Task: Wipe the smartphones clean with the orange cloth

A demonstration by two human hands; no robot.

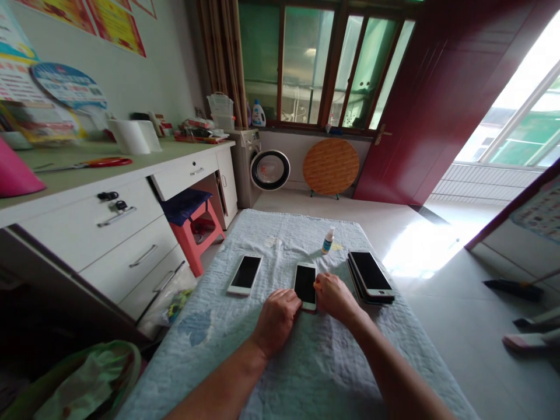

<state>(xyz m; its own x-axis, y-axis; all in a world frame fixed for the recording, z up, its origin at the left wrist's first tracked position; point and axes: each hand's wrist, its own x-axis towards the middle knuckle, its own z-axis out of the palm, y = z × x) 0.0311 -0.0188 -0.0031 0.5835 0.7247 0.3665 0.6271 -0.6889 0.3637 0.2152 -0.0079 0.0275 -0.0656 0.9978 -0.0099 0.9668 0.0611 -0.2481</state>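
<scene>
A white phone with a dark screen (305,284) lies on the cloth-covered table (280,233) between my hands. My left hand (279,315), fingers curled, rests against its lower left edge. At its right edge is my right hand (335,296), closed, with the fingertips by the phone's side; whether they pinch anything small is hidden. Another white phone (245,273) lies to the left. On the right, several phones are stacked, a white-framed one (371,271) on top. A small spray bottle (328,240) with a white cap stands behind the middle phone.
Left of the table are a white desk (105,233) with scissors (100,164) and a paper roll (135,137), and a red stool (196,233) with a dark top. A waste basket (135,364) sits at the lower left. Behind stand a washing machine (245,146) and a round wooden board (331,166).
</scene>
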